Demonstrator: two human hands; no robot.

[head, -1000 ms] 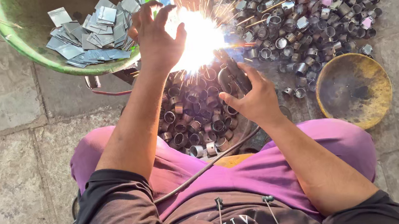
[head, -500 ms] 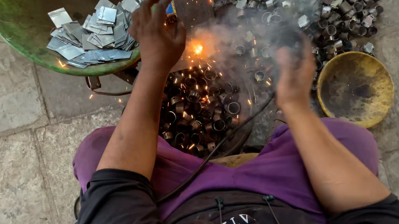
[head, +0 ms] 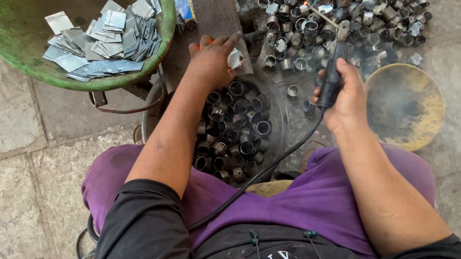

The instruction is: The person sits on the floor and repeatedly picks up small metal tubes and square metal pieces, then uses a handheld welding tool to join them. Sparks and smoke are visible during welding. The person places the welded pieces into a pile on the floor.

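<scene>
Left hand (head: 211, 63) pins ring (head: 235, 59); right hand (head: 347, 97) grips electrode holder (head: 332, 76).

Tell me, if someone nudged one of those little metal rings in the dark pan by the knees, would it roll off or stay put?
The metal rings look like short, stiff tube sections, so one lying on its curved side would probably roll, while one on a cut end should sit still. Packed together in the pan, they likely block each other. They seem thin-walled, so probably light.
</scene>
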